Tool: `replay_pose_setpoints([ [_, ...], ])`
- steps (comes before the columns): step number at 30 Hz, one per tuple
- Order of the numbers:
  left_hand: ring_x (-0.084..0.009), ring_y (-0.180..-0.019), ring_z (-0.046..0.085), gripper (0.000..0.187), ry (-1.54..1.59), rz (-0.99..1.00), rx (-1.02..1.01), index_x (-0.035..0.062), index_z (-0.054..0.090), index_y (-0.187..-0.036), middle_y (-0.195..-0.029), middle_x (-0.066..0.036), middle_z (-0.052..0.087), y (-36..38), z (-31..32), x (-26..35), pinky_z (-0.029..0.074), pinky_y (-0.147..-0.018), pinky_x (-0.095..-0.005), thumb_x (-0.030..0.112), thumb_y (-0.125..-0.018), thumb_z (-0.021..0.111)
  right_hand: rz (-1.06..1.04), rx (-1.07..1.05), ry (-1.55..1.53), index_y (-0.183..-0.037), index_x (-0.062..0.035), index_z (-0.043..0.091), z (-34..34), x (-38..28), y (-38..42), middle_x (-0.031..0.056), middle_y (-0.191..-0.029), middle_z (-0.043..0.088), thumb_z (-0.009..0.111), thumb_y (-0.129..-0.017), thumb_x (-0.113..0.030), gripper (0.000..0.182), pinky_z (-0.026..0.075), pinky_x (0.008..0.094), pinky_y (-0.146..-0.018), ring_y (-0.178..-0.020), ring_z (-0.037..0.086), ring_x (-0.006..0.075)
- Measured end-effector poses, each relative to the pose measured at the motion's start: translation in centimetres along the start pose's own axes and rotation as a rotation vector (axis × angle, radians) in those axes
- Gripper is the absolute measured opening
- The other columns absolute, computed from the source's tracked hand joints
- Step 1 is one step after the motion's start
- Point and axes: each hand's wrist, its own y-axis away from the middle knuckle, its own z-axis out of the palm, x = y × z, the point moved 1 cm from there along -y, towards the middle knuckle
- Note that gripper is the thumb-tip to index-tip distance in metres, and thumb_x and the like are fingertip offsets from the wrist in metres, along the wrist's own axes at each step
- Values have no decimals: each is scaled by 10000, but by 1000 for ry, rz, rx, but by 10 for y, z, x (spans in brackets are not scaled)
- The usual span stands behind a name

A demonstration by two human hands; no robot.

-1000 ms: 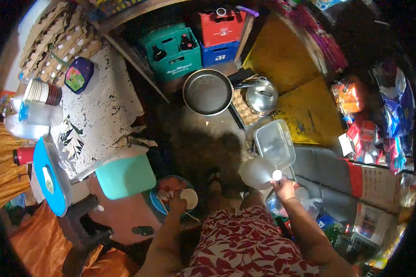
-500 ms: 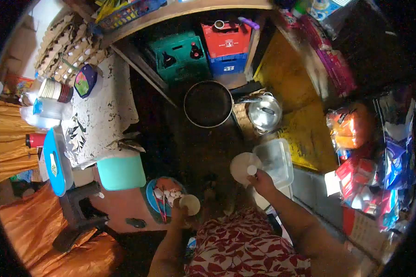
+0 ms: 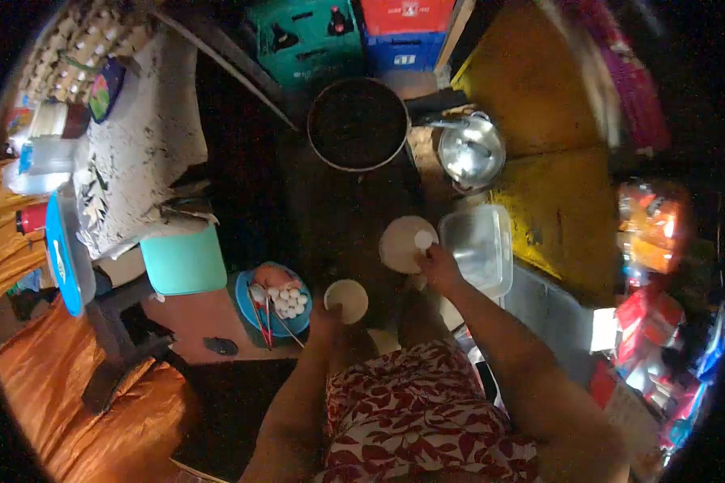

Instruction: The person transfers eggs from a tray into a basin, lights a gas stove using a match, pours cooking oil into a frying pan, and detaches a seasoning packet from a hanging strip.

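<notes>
My left hand (image 3: 325, 324) is closed on the side of a small, pale round tub (image 3: 348, 300). In my right hand (image 3: 441, 272) is the rim of a wider, pale round bowl (image 3: 399, 245). A small white round piece (image 3: 424, 239) shows by the right fingertips, over the bowl; I cannot tell whether it is held too. Left of my left hand stands a blue plate (image 3: 244, 302) with white balls (image 3: 288, 303), pinkish food (image 3: 279, 276) and red-handled tongs (image 3: 263, 320). Beside my right hand lies a clear plastic container (image 3: 477, 253).
A dark round pan (image 3: 358, 125) sits ahead, with a lidded metal pot (image 3: 471, 151) to its right. Green (image 3: 308, 48) and blue (image 3: 407, 52) crates stand behind. At left are a mint-green lid (image 3: 185, 262) and egg trays (image 3: 80, 48). Packaged goods (image 3: 651, 233) line the right.
The view has tilted down and shifted, so the pan and crates sit higher. Both hands, still holding the tub and bowl, have moved away from my body. The left has left the plate's edge.
</notes>
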Motion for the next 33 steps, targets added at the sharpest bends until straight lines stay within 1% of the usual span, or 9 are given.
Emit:
replay_pose_setpoints([
  [2,-419,-935,637,462,46,128,28,0,537,-1209,-1041,-257,643,-61,11,-71,515,-783,-468,186,-799,644,-306,127,48,-926,-18,581,20,6,-21,158,-764,624,665,-862,-308,309,484,403,-618,-703,626,319],
  [5,-401,-944,644,456,-37,142,65,25,539,-1220,-1049,-246,653,-120,14,-111,516,-772,-472,212,-814,630,-166,67,246,-955,-21,602,64,39,-74,158,-757,625,667,-858,-321,322,490,404,-619,-706,629,324],
  [8,-290,-921,619,436,-1283,904,88,21,521,-1232,-1039,-180,637,-193,8,-181,519,-740,-464,233,-881,670,-85,17,66,-999,-32,615,93,44,-108,168,-784,638,670,-856,-336,340,499,410,-648,-737,641,332],
  [12,-420,-926,631,374,-473,170,161,35,582,-1144,-1063,-256,624,-209,14,-97,515,-784,-491,276,-858,600,-166,-6,142,-1064,-39,629,127,38,-144,190,-915,671,647,-868,-350,367,510,436,-735,-858,654,369],
  [20,-324,-964,626,406,-1107,817,184,23,565,-1208,-1125,-242,596,-288,36,-100,528,-819,-456,152,-833,650,-472,-26,333,-1025,-72,649,172,62,-216,202,-901,667,615,-884,-402,360,509,458,-741,-884,651,374],
  [23,-308,-966,632,465,271,216,104,-12,549,-1218,-1122,-212,615,-305,48,-85,530,-837,-440,176,-815,686,-619,-86,372,-1087,-110,647,180,89,-242,177,-942,680,652,-865,-378,348,509,442,-768,-898,658,355],
  [26,-348,-977,636,460,720,281,15,1,606,-1156,-1129,-215,626,-323,49,-83,537,-848,-421,207,-767,741,-453,-168,505,-1126,-106,643,188,102,-252,170,-1007,678,655,-865,-367,369,508,424,-797,-927,655,338],
  [31,-387,-955,658,496,-744,951,491,34,640,-1126,-1032,-233,668,-337,28,-43,549,-824,-436,396,-796,721,-500,-272,596,-1143,-87,635,194,108,-257,140,-1105,661,681,-842,-339,396,505,385,-857,-999,636,319],
  [33,-386,-952,660,489,-730,984,545,32,644,-1104,-1016,-228,673,-334,33,-21,547,-829,-435,390,-785,737,-621,-179,503,-1101,-67,638,193,97,-242,142,-1054,667,677,-843,-322,364,505,388,-856,-994,633,328],
])
